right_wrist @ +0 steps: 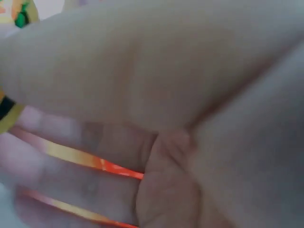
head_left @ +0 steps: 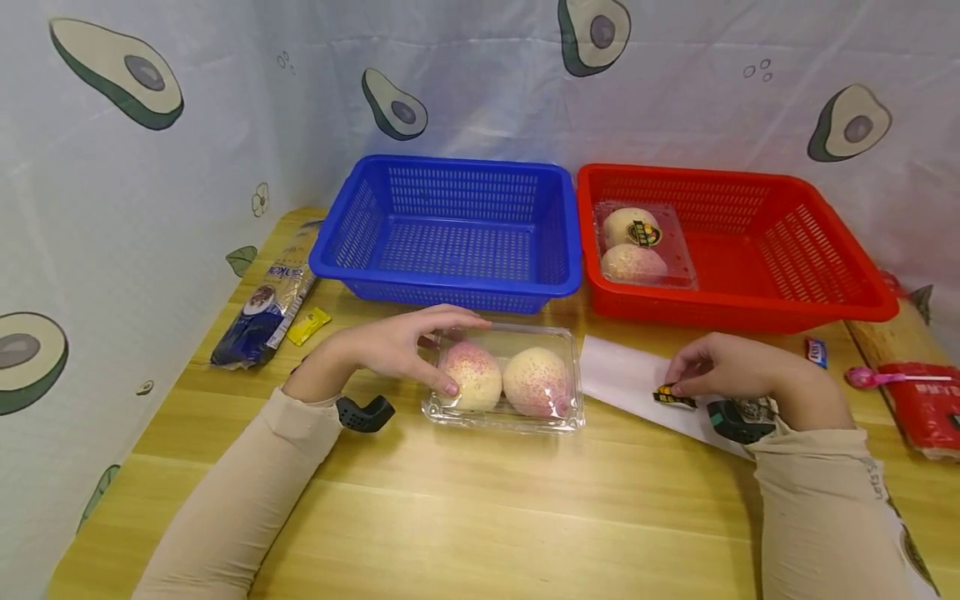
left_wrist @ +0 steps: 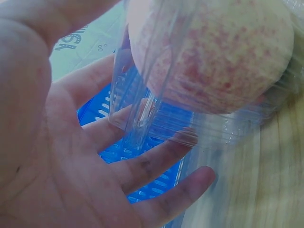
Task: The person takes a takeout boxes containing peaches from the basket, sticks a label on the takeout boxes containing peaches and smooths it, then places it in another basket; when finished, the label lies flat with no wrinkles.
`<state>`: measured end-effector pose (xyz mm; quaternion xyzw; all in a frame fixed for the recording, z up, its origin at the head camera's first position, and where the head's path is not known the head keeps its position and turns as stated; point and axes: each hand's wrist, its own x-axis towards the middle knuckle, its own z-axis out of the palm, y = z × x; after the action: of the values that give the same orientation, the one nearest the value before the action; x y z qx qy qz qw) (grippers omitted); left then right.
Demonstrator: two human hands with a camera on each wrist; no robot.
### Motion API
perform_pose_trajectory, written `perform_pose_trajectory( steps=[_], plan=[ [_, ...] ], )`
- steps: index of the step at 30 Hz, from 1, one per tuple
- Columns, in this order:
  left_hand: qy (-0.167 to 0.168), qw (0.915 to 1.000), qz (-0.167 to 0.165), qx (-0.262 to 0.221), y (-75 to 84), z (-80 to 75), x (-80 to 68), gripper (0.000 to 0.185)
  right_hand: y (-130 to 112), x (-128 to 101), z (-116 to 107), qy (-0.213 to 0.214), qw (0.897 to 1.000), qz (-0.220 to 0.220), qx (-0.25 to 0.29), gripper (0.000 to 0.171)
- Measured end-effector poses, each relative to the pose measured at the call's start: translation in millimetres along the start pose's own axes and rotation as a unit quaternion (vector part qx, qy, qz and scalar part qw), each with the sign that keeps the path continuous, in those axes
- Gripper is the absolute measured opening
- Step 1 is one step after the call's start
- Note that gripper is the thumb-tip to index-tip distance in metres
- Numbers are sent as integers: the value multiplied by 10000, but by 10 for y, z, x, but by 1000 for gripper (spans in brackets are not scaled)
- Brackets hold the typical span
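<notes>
A clear plastic clamshell box (head_left: pixel 502 425) sits on the table with two round, pink-speckled, peach-like fruits (head_left: pixel 537 382) inside. My left hand (head_left: pixel 405 343) holds its left end, thumb over the front of the lid and fingers at the back. In the left wrist view those fingers pass behind the clear plastic (left_wrist: pixel 152 114). To the right, my right hand (head_left: pixel 738 367) pinches a small black-and-yellow sticker (head_left: pixel 675 398) between thumb and fingers. Under that hand lies a white paper strip (head_left: pixel 622 375). The right wrist view shows only the sticker's edge (right_wrist: pixel 7 116) past the thumb.
A blue basket (head_left: pixel 446 287) and a red basket (head_left: pixel 742 315) stand side by side behind. Inside the red one is a similar box (head_left: pixel 686 250) bearing a sticker. Snack bags (head_left: pixel 258 321) and a yellow packet (head_left: pixel 308 326) lie left; a lollipop (head_left: pixel 862 377) and red package (head_left: pixel 918 408) lie right.
</notes>
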<state>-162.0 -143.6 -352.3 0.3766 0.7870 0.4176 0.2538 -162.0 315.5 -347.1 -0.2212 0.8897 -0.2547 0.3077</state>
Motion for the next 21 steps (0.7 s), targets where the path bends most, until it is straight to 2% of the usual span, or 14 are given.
perform_pose_trajectory(
  steps=[5,8,12,14,17,21],
  plan=[
    [14,10000,-23,-85,-5,-2,-14,85,-84,-60,-14,13,9999,53,126,8],
    [18,9999,-8,-117,-8,0,-20,85,-173,-87,-21,18,9999,158,24,10],
    [28,9999,8,-117,-4,2,-25,85,-370,-120,-35,416,9988,170,-218,9],
    [27,9999,3,-116,-3,3,-23,85,-508,-137,-29,841,9962,-5,-225,8],
    [11,9999,6,-120,-5,4,-14,85,-756,-149,16,1381,9891,-494,-114,7],
    [-47,9999,45,-108,-7,4,4,85,-1123,-102,128,1639,9796,-1159,-83,8]
  ],
)
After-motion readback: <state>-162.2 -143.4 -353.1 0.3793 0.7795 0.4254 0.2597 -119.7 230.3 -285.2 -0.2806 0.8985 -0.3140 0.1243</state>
